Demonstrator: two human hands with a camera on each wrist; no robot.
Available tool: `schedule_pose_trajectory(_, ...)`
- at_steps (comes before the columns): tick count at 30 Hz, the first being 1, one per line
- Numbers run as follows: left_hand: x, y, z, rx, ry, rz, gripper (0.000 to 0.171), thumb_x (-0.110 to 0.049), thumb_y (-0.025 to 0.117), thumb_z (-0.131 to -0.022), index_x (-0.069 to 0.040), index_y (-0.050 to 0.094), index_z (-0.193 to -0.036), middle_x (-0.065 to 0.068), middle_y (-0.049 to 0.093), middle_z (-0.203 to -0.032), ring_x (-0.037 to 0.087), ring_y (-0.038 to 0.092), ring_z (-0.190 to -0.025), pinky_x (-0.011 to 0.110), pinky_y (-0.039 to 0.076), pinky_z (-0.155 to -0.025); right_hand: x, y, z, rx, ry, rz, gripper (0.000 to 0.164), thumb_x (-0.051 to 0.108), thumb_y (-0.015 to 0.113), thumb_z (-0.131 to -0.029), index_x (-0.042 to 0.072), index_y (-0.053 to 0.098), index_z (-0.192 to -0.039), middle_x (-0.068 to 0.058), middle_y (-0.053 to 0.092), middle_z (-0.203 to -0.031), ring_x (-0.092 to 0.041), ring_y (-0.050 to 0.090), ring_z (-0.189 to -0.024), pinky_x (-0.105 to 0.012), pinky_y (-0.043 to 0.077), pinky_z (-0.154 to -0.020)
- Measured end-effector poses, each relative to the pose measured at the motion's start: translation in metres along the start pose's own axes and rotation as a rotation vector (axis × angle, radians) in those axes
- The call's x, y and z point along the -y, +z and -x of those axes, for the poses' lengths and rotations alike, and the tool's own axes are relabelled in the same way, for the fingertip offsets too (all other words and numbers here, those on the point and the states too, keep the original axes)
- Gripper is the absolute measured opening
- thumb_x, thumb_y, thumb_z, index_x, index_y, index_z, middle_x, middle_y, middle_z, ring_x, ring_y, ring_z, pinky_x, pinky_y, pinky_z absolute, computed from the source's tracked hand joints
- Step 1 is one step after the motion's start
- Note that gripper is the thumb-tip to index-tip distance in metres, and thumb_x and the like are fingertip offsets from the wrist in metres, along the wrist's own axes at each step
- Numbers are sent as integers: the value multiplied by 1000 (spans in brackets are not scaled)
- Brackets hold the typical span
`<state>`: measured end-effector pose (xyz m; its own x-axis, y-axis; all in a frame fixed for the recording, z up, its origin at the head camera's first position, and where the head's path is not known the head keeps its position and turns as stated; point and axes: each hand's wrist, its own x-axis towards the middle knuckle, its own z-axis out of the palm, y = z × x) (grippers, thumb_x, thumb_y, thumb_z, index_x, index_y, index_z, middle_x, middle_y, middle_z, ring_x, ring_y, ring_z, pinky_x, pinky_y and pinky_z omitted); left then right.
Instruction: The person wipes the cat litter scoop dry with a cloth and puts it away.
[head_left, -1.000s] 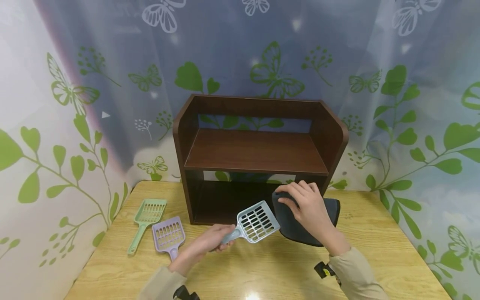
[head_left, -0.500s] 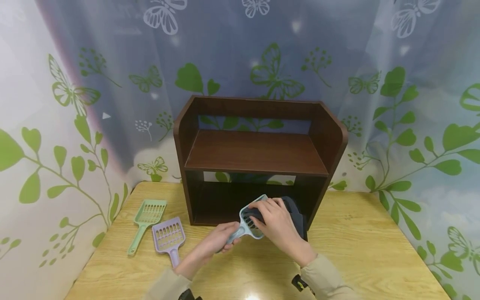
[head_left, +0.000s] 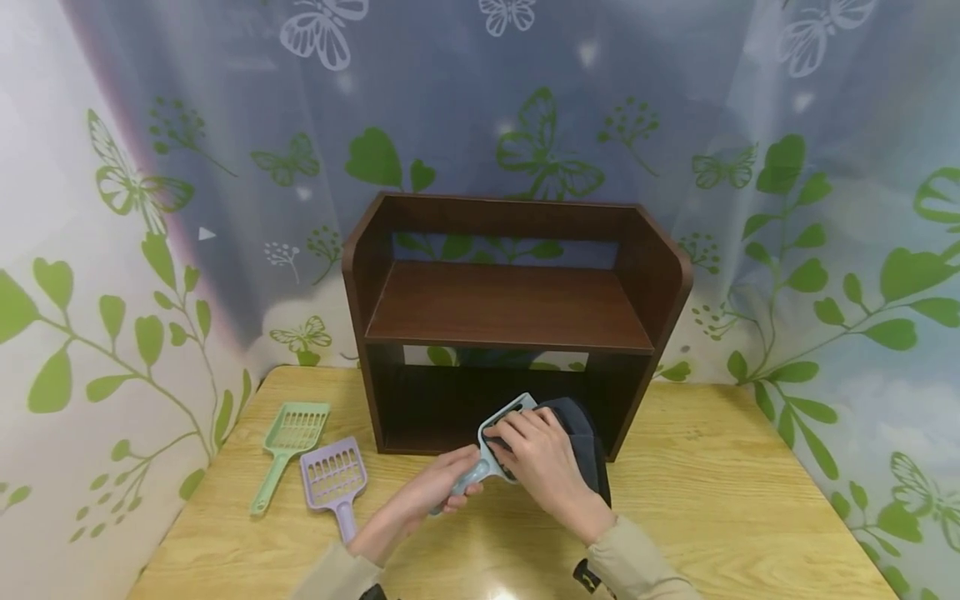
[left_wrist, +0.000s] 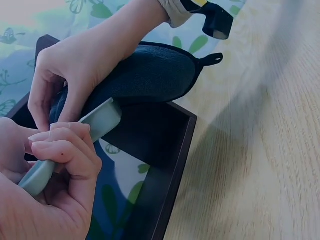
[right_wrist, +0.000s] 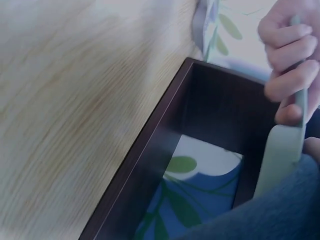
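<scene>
Pale blue scoop (head_left: 480,472) is held, in the head view, in front of a two-level brown shelf (head_left: 510,304) on a wooden desk (head_left: 735,475), its handle gripped by the left hand (head_left: 438,481). A dark cloth (head_left: 588,450) is pinched by the right hand (head_left: 543,462) at the scoop's slotted head, which is partly covered. A green scoop (head_left: 282,451) and a purple scoop (head_left: 328,496) are laid just beside each other at the desk's left.

In the left wrist view, the handle is wrapped by the left hand's curled fingers. The cloth, trimmed in black and fitted with a loop (left_wrist: 211,59), is held between the right thumb and fingers.

In the right wrist view, the scoop is seen nearly edge-on, and little of the right hand is shown.
</scene>
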<state>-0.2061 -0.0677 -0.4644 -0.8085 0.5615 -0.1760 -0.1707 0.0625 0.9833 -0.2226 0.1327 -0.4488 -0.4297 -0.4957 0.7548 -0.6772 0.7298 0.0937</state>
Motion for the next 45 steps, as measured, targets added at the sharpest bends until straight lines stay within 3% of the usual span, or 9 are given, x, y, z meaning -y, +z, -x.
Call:
schedule_pose_trajectory(7, 1, 2, 1, -10, 12, -1, 48, -35, 39, -111, 0, 43, -144, -3, 47, -76, 3, 31, -53, 15, 28, -49, -11, -1, 2, -28, -70, 127, 25, 21, 90, -76, 19, 75, -96, 2, 68, -93, -18, 61, -83, -36, 48, -77)
schedule_pose_trajectory(21, 1, 8, 1, -45, 19, 0, 36, -31, 41, -109, -1, 52, -126, -3, 48, -73, 2, 32, -52, 14, 28, -46, -37, -16, 9, -42, 41, 182, 23, 10, 86, -80, 12, 72, -99, -7, 65, -96, -25, 57, -85, -38, 43, -73)
schedule_pose_trajectory(31, -2, 11, -5, -27, 34, -30, 41, -36, 41, -110, -4, 53, -132, -2, 49, -74, 3, 33, -52, 15, 29, -46, -22, -8, 9, -59, 23, 95, 27, 15, 91, -75, 14, 75, -95, 0, 70, -91, -19, 60, -82, -37, 46, -74)
schedule_pose_trajectory(37, -3, 11, -8, -19, 44, -34, 41, -38, 40, -110, -6, 51, -133, -2, 48, -75, 4, 32, -53, 16, 29, -48, -10, -12, 4, -12, 18, -7, 23, 18, 88, -79, 16, 74, -97, 3, 73, -95, -17, 64, -85, -35, 47, -78)
schedule_pose_trajectory(45, -3, 10, -8, -90, 41, 20, 44, -36, 42, -110, 0, 54, -133, -2, 50, -73, 2, 33, -50, 17, 28, -47, -10, -15, 6, 59, -67, 25, 21, 18, 87, -80, 18, 74, -97, 5, 72, -93, -15, 63, -84, -37, 45, -81)
